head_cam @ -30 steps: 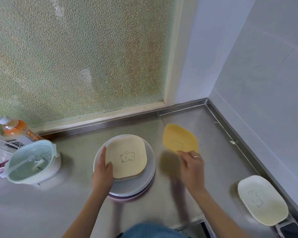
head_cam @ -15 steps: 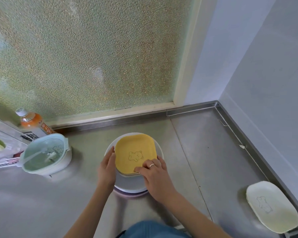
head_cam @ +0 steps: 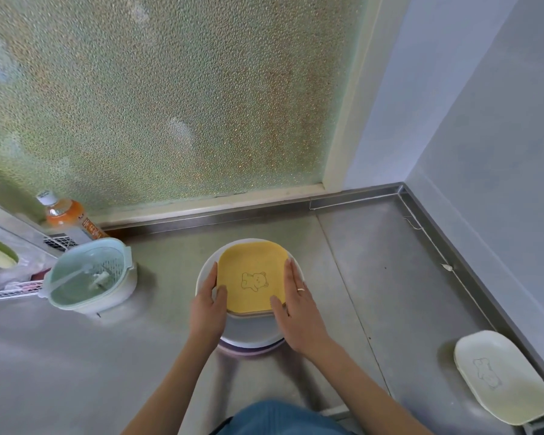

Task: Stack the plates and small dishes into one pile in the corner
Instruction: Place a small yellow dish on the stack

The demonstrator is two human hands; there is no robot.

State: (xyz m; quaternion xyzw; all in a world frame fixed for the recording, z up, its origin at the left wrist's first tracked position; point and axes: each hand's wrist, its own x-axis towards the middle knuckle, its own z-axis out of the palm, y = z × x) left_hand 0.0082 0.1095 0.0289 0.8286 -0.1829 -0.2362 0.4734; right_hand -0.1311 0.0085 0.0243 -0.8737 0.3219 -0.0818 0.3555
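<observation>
The yellow dish (head_cam: 252, 279) sits on top of the pile of plates (head_cam: 248, 337) on the steel counter (head_cam: 390, 293). The left hand (head_cam: 208, 309) and right hand (head_cam: 296, 304) flank it with straight fingers touching its sides, thumbs on its near edge. A cream oval dish (head_cam: 500, 376) lies well apart at the right

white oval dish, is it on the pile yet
No, the white oval dish lies alone on the counter, far right of the pile.
</observation>
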